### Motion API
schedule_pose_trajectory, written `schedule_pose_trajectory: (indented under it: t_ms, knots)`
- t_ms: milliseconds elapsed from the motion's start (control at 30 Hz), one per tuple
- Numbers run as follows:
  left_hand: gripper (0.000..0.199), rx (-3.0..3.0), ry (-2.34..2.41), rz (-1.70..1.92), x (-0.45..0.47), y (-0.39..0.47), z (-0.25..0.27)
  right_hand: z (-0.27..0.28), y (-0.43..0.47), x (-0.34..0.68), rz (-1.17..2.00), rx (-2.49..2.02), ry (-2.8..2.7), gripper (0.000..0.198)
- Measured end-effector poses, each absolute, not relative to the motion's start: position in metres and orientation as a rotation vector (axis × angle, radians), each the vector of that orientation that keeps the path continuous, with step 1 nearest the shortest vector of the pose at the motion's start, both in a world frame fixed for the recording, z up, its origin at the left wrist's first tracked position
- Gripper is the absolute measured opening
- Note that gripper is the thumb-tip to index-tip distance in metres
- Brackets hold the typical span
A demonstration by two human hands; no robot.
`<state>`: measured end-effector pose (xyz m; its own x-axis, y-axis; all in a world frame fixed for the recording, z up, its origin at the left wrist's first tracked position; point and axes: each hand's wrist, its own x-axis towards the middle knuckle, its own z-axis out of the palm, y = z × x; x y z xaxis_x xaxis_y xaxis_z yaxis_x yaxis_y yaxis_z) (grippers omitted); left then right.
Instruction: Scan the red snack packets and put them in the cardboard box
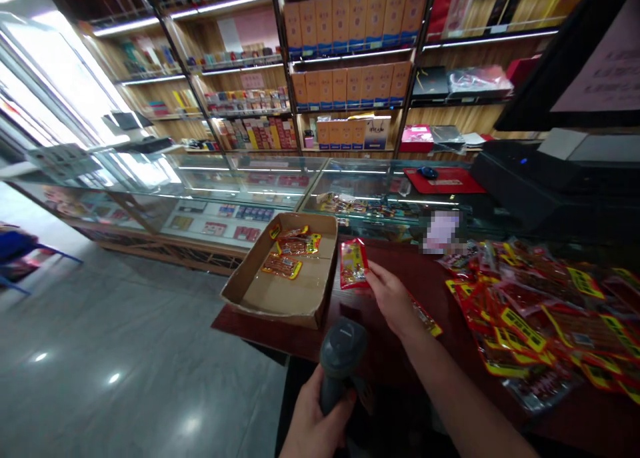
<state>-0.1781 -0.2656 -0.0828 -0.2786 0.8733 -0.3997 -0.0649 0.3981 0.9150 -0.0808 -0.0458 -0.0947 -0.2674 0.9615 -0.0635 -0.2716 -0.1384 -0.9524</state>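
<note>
Left hand [324, 408]: fingers wrapped round handheld scanner [343, 346], near side. Right hand [393, 298]: fingers pinch red packet [353, 265] over dark-red table [420, 271], just right of cardboard box [300, 295]; packet heap [530, 315] farther right.

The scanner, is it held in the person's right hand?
No, the left hand holds the scanner, while the right hand holds a red packet.

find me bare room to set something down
Bare: the near end of the box, in front of its packets, and the table between the right hand and the packet pile, beyond a loose packet. Crowded: the table's right, under that pile.
</note>
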Motion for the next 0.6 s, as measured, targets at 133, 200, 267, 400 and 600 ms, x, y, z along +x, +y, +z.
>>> schedule_pose_trajectory:
  t_ms: [133,200,267,400,600]
  knots:
    - [0.031,0.72,1.627,1.132,-0.189,-0.277,-0.088,-0.068,0.002,-0.163,1.49,-1.03,-1.858,0.029]
    - [0.032,0.704,1.649,1.16,-0.193,-0.282,-0.089,-0.062,0.016,-0.209,1.439,-1.047,-2.025,0.024]
    - [0.035,0.676,1.665,1.177,-0.197,-0.286,-0.088,-0.055,0.021,-0.245,1.384,-1.033,-2.106,0.021]
    - [0.041,0.631,1.689,1.184,-0.203,-0.289,-0.085,-0.043,0.015,-0.257,1.183,-1.013,-2.159,0.03]
    - [0.046,0.692,1.643,1.149,-0.205,-0.281,-0.087,-0.085,-0.018,-0.114,0.682,-1.24,-2.075,0.038]
